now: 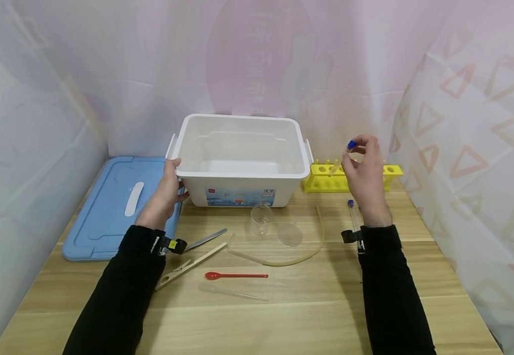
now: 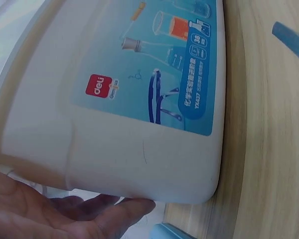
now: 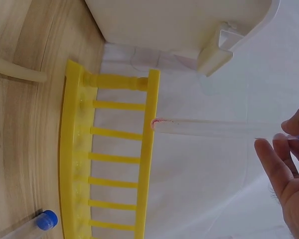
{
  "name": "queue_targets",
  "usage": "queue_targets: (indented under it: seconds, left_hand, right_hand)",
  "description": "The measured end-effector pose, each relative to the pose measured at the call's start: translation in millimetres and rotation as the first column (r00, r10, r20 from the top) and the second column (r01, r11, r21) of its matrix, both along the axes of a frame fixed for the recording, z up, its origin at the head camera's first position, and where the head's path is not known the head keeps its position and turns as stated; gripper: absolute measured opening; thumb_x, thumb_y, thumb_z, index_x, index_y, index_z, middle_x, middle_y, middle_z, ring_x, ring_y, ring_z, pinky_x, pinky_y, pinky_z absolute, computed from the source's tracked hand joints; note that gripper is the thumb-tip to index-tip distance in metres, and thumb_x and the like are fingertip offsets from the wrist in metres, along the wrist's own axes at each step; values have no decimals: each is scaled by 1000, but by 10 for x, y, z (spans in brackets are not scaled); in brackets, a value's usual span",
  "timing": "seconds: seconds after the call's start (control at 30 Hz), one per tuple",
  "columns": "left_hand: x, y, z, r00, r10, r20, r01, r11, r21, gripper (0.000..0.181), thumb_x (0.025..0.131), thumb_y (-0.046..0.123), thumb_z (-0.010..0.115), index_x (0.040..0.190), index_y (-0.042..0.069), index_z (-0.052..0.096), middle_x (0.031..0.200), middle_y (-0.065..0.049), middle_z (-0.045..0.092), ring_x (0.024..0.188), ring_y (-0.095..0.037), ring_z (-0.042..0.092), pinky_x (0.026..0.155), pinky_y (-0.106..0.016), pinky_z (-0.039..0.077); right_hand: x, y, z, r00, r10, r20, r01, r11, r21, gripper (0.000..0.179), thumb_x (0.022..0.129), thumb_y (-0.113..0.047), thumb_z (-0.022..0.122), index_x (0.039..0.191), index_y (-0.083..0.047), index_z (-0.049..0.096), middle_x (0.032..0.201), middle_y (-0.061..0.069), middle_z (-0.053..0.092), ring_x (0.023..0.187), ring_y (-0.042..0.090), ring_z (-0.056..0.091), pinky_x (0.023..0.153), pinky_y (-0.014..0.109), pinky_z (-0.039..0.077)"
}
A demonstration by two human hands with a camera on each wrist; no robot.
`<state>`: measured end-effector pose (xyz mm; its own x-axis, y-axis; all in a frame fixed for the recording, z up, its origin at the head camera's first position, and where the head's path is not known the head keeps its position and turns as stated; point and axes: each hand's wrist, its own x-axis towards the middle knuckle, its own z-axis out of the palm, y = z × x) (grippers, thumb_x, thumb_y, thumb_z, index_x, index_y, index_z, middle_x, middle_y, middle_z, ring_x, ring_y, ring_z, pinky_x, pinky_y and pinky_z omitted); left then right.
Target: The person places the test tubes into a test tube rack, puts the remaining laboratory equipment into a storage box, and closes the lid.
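My right hand pinches a clear test tube near its blue cap. The tube tilts over the yellow test tube rack; its rounded end, marked with a little red, is at the rack's top bar in the right wrist view. Whether it enters a hole cannot be told. My left hand holds the left front corner of a white plastic storage box, thumb at the rim and fingers along the side. Below the right hand lies another blue-capped tube, partly hidden by the wrist.
A blue lid lies left of the box. In front are a clear cup, a clear disc, a bent tube, tweezers, a wooden test tube clamp, a red spoon and a dropper.
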<state>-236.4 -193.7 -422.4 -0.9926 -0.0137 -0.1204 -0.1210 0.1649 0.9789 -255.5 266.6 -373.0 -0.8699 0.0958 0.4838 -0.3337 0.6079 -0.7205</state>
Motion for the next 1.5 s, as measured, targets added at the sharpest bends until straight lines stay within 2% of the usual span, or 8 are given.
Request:
queue_targets:
  seconds: [0.2, 0.37, 0.5, 0.77, 0.87, 1.1, 1.27, 1.5]
  left_hand:
    - [49, 39, 25, 1000, 20, -3, -20, 1000, 11, 87, 118, 70, 9, 191, 24, 5, 197, -24, 8, 184, -53, 13, 144, -79, 23]
    - [65, 87, 52, 997, 58, -45, -56, 998, 41, 80, 121, 66, 5, 188, 24, 4, 196, -23, 12, 185, -49, 15, 141, -85, 22]
    - [59, 135, 57, 994, 88, -71, -82, 993, 84, 70, 123, 61, 8, 183, 25, -2, 194, -24, 15, 182, -49, 20, 138, -88, 24]
    - [67, 158, 66, 995, 93, -40, -88, 990, 106, 74, 123, 57, 13, 183, 35, -23, 195, -20, -3, 183, -49, 15, 140, -85, 24]
    - [75, 162, 65, 996, 81, -42, -76, 991, 112, 74, 122, 59, 12, 184, 33, -19, 195, -20, -5, 183, -50, 9, 140, -87, 22]
    - [110, 175, 60, 999, 25, -22, -21, 987, 161, 81, 120, 68, 7, 191, 27, 11, 196, -21, 10, 185, -44, 11, 143, -84, 17]
    - [103, 205, 61, 1000, 16, -20, -11, 977, 213, 79, 122, 66, 8, 191, 27, 12, 195, -21, 13, 185, -45, 13, 143, -84, 17]
    - [108, 226, 69, 1000, -3, -2, 3, 979, 204, 81, 122, 67, 8, 191, 25, 11, 195, -22, 13, 185, -45, 14, 143, -82, 21]
  right_hand:
    - [-2, -2, -18, 1000, -1, -5, 0, 1000, -29, 36, 118, -4, 63, 150, 2, 47, 146, 18, 55, 147, 31, 67, 119, 55, 65]
    - [-8, 0, -17, 1000, -3, -13, 2, 998, -66, 36, 120, -9, 63, 150, 1, 46, 146, 12, 54, 147, 26, 66, 118, 45, 66]
    - [-14, -9, -21, 1000, 3, -10, -3, 997, -82, 36, 120, -9, 64, 149, 1, 46, 144, 8, 53, 147, 25, 65, 118, 45, 66]
    - [-45, -23, -65, 1000, 27, -8, -28, 995, -95, 34, 120, -6, 62, 147, 4, 45, 141, 8, 51, 149, 30, 65, 121, 50, 64]
    - [-61, -21, -89, 1000, 29, -1, -29, 996, -86, 34, 120, -6, 61, 147, 4, 44, 143, 12, 52, 150, 33, 65, 122, 54, 64]
    - [-106, -23, -131, 1000, 22, 11, -21, 998, -63, 33, 120, -5, 59, 149, 4, 45, 149, 23, 53, 152, 42, 64, 123, 62, 61]
    - [-138, -20, -184, 999, 28, 20, -27, 999, -43, 33, 121, -4, 59, 150, 5, 47, 149, 26, 55, 152, 45, 64, 122, 65, 61]
    - [-188, -25, -283, 996, 58, 62, -56, 998, -25, 33, 121, -2, 57, 152, 6, 48, 151, 30, 57, 151, 48, 63, 122, 64, 61]
